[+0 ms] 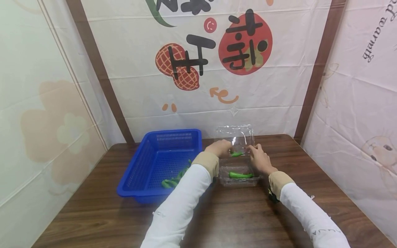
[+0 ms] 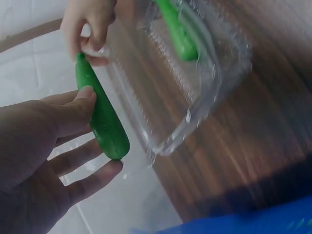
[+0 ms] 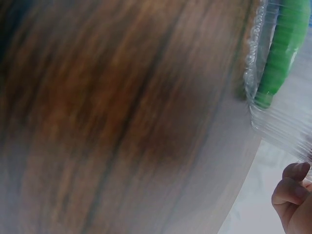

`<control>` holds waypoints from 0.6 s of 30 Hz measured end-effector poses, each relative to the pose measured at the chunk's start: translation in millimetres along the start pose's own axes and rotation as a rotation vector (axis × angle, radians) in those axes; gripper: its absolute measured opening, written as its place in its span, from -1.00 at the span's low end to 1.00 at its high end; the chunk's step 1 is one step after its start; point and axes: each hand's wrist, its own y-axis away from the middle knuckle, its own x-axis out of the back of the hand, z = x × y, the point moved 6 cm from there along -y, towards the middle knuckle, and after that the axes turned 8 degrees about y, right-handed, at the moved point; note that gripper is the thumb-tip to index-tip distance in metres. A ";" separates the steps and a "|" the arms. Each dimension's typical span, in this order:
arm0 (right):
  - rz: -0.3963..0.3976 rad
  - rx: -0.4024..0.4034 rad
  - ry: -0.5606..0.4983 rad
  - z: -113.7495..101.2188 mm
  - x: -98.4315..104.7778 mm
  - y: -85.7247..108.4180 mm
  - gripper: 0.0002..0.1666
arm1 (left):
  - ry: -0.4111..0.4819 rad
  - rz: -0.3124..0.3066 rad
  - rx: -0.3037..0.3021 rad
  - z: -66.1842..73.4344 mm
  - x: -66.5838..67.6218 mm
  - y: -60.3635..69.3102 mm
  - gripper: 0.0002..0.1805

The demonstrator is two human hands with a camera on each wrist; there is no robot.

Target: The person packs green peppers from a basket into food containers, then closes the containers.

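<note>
A smooth, long green vegetable [image 2: 105, 114], narrow at one end and rounded at the other, is pinched between the thumb and fingers of my left hand [image 1: 218, 148]. It hangs in front of the raised lid [image 1: 234, 132] of a clear plastic container [image 1: 238, 182]. At the lid's lower right side, my right hand [image 1: 261, 159] has curled fingers and appears to pinch the plastic edge; the exact contact is partly hidden. Close to those fingers is the narrow end of the held vegetable. Another green vegetable [image 1: 240, 175] lies crosswise in the container's base.
To the left stands a blue perforated basket [image 1: 161, 165], with several green vegetables [image 1: 169, 183] in its near right part, partly behind the left sleeve. Both rest on a brown wooden table [image 1: 235, 217]. A printed white cloth [image 1: 124, 48] hangs behind the table.
</note>
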 end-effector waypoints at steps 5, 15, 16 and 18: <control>-0.002 -0.003 -0.001 1.8 0.1 0.7 -0.71 | 0.003 -0.005 0.036 8.1 -16.2 -11.5 -0.76; 0.008 0.015 0.002 1.8 0.0 -0.8 -0.72 | -0.087 -0.004 0.032 14.1 -49.4 -29.1 -0.94; 0.007 0.013 0.004 1.8 -0.2 -0.9 -0.72 | -0.114 0.008 0.033 14.1 -51.3 -29.4 -0.94; 0.002 0.011 0.003 1.7 -0.5 -1.0 -0.71 | -0.157 0.035 0.036 13.9 -54.5 -29.8 -0.92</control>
